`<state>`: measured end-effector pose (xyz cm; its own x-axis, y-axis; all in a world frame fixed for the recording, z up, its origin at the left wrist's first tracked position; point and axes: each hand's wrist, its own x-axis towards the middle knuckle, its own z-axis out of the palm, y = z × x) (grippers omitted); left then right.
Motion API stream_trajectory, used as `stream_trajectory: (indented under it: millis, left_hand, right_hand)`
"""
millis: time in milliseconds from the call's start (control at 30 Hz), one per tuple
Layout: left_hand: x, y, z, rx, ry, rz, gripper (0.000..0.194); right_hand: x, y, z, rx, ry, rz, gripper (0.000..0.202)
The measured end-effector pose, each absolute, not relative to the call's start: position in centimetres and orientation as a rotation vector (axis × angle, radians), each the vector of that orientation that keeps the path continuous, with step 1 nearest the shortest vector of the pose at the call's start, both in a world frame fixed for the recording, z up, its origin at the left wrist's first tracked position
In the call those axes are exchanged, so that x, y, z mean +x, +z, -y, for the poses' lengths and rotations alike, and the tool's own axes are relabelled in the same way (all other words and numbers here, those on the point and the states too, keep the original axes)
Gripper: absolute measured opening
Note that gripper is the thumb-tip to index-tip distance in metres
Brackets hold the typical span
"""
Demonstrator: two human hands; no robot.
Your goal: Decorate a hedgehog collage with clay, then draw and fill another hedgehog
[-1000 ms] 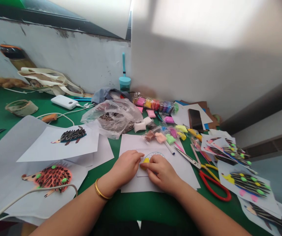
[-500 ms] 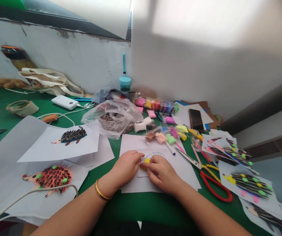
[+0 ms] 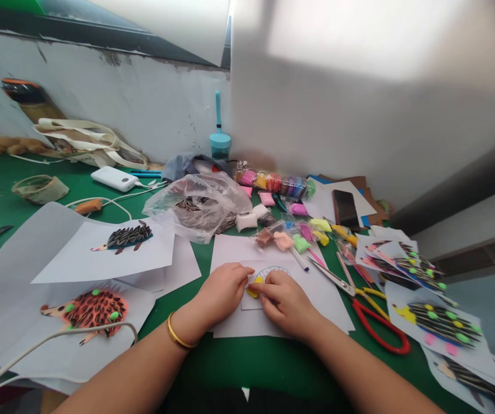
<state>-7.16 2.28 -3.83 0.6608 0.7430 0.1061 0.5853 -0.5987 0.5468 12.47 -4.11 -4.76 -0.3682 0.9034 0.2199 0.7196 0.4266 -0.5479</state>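
A small piece of yellow clay (image 3: 255, 286) lies on a small white card (image 3: 251, 302) that has a blue curved outline drawn on it. The card rests on larger white sheets (image 3: 320, 307). My left hand (image 3: 225, 292) is at the left of the clay, its fingers bent together and the fingertips at the clay's edge; whether they grip anything is hidden. My right hand (image 3: 288, 302) is on the other side, its index finger stretched out onto the clay and its thumb apart below.
Open scissors (image 3: 361, 299) lie right of the sheets. Behind are clay packets (image 3: 284, 241), a marker (image 3: 299, 260) and a plastic bag of seeds (image 3: 199, 207). Seed-covered hedgehog pictures flank both sides, with a white cable (image 3: 57, 336) at the left.
My right index finger has shifted slightly on the yellow clay, and more of the clay shows. My left hand has hardly moved.
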Motion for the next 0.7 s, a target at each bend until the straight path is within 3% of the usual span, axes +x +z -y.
stream_trajectory:
  millis: [700]
  left_hand:
    - [-7.28, -3.88, -2.25, 2.411, 0.452, -1.024, 0.030]
  right_hand:
    - [11.96, -4.39, 4.35, -1.429, 0.430, 2.361, 0.045]
